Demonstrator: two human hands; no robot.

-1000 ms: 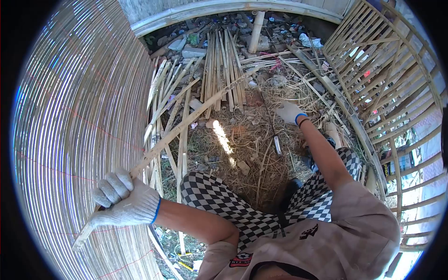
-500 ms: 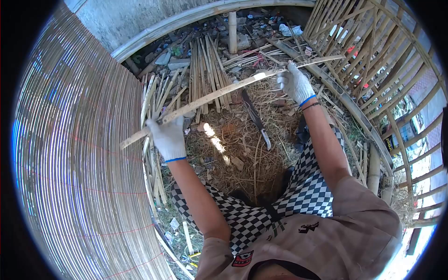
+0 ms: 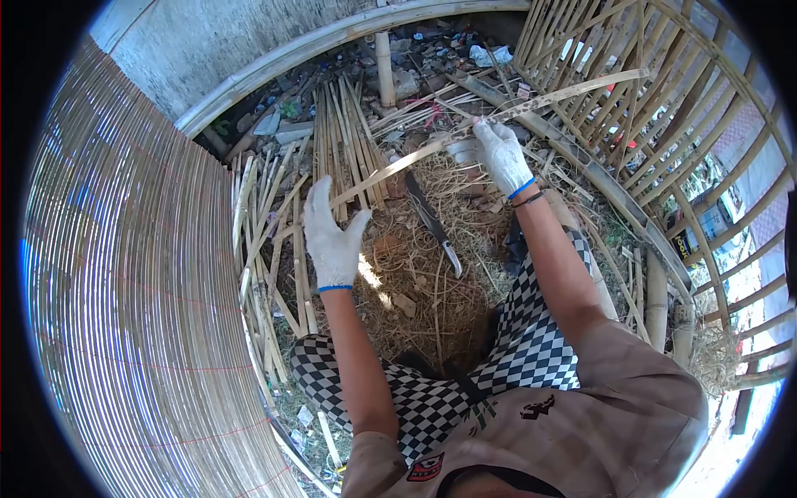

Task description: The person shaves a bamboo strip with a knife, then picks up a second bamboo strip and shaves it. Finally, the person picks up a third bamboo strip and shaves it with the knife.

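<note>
The right hand [image 3: 501, 156], in a white glove, grips a long bamboo strip [image 3: 398, 168] near its middle, one end reaching out past that hand to the right and bending slightly. The left hand [image 3: 332, 241], gloved too, is spread wide, thumb away from the fingers, with the strip's other end at that gap; whether it touches the glove I cannot tell. A knife [image 3: 430, 216] lies on the ground between the hands, and just beyond the left hand a bundle of split strips [image 3: 330, 133] fans out
</note>
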